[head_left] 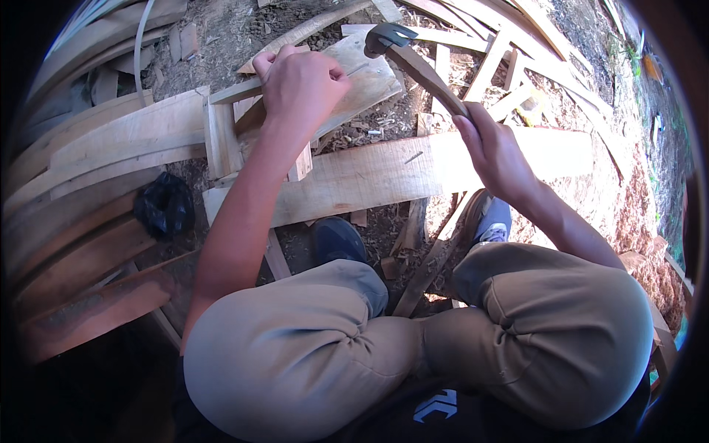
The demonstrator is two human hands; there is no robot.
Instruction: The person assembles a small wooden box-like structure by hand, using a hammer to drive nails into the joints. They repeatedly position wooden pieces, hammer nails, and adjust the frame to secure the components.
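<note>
My right hand (501,153) grips the wooden handle of a claw hammer (422,71). The hammer is raised, its dark metal head up and to the left of that hand. My left hand (301,90) is closed, its fingers curled together above a small wooden frame (221,138) of nailed-looking pieces. Whatever those fingers pinch is hidden or too small to make out. A pale wide board (363,74) lies beyond the left hand, under the hammer head. Across the front of my feet runs a long light plank (369,176).
Stacked planks (125,136) fill the left side, with a black plastic bag (164,207) on them. Loose wood strips (495,63) and shavings litter the ground at the far right. My shoes (338,240) stand close behind the long plank, among more offcuts.
</note>
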